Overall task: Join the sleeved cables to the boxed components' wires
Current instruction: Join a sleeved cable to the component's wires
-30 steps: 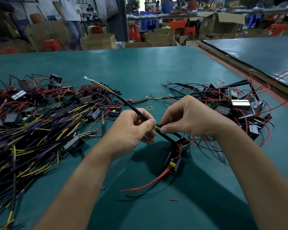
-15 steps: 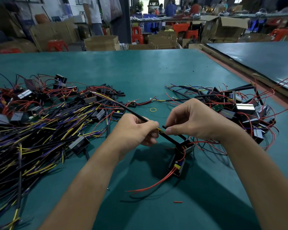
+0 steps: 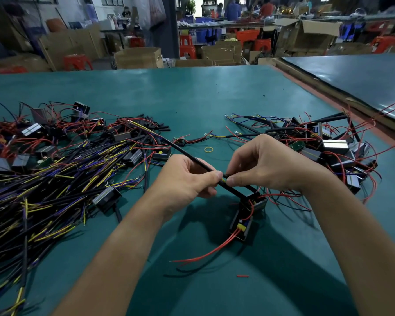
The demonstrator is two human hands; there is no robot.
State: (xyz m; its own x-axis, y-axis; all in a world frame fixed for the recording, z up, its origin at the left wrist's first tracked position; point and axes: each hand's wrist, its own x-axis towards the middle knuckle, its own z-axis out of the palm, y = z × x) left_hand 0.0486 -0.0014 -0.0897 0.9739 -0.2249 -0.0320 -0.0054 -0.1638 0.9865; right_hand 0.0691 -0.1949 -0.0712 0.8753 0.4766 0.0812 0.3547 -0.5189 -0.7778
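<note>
Head view: left hand (image 3: 187, 176) pinches the sleeved cable (image 3: 183, 151), slanting up-left. Right hand (image 3: 267, 165), fingertips meeting it, pinches the boxed component (image 3: 242, 222)'s wire

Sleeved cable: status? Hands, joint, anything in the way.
Left hand and right hand both pinch the sleeved cable at the joint. Boxed component on the table below, red wires trailing. Nothing blocking; wire piles sit off to both sides.

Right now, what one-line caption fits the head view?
Both hands, left and right, pinch a black sleeved cable above a boxed component on a green table.
</note>
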